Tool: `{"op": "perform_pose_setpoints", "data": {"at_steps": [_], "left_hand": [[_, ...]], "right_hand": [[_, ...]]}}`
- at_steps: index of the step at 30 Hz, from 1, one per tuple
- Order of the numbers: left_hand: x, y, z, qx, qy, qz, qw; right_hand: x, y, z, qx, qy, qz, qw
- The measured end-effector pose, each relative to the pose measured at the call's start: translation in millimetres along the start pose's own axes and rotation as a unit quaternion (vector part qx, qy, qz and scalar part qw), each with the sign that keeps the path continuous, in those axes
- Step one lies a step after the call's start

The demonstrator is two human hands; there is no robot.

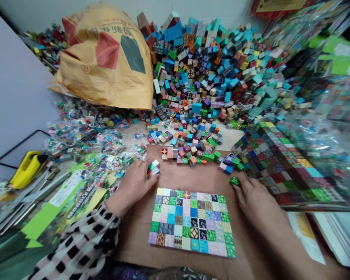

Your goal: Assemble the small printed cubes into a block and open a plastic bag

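My left hand [137, 179] is closed around a few small patterned cubes [153, 167], some green and some pale, above the left part of a brown board [189, 175]. On the right, my right hand [252, 192] pinches a dark green cube [235, 181] between thumb and fingers. Between my forearms lies a flat rectangle of patterned square tiles [189, 223], set in rows of many colours. Just beyond it, loose cubes [192, 154] are scattered along the board's far edge.
A large heap of coloured cubes [204, 74] rises against the wall. At the back left stands a yellow sack [105, 58]. Small clear packets [87, 136] and a yellow-handled tool [27, 169] are at left. A wrapped block of cubes [288, 167] lies at right.
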State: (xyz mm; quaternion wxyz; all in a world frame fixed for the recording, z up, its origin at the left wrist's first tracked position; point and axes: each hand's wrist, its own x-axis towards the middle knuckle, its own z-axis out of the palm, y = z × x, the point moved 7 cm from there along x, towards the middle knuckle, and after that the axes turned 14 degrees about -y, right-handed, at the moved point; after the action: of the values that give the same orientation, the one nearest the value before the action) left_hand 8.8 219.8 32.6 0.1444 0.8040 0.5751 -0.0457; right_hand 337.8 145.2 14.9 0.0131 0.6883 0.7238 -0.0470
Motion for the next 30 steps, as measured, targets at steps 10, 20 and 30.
{"op": "perform_pose_setpoints", "data": {"at_steps": [10, 20, 30], "left_hand": [[-1.1, 17.5, -7.6, -0.057, -0.028, 0.074, 0.995], [6.5, 31.7, -1.3, -0.117, -0.052, 0.17, 0.977], [0.1, 15.4, -3.0, -0.121, -0.043, 0.148, 0.981]], "right_hand": [[10.7, -24.2, -22.8, 0.16, -0.017, -0.122, 0.979], [49.7, -139.8, -52.3, 0.073, -0.143, -0.266, 0.95], [56.8, -145.5, -60.2, 0.181, -0.121, -0.285, 0.933]]}}
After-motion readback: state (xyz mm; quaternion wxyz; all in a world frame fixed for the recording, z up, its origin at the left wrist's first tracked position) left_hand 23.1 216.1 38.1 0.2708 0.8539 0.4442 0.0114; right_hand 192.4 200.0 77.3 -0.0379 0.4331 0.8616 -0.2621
